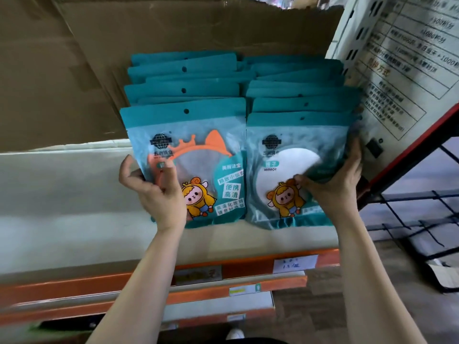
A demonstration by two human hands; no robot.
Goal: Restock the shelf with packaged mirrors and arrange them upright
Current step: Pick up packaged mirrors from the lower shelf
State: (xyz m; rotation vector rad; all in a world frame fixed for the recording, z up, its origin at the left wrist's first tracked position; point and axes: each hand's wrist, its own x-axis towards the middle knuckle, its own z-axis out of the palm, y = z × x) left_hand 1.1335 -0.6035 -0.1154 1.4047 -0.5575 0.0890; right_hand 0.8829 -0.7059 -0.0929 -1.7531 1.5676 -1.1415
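Pale shelf (62, 207), 2 rows of mirror packs (223, 115)

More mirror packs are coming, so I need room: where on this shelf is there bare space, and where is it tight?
Bare shelf lies left of the left row, below the cardboard; a narrow strip runs before both rows to the orange edge. Tight: the rows touch, and the right row and right hand crowd the white upright.

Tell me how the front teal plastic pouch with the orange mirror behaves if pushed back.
The teal plastic pouch with the orange mirror probably slides easily: its film looks glossy. Likely stiff, since the mirror fills it. It may tip if the left hand gripping its edge releases.
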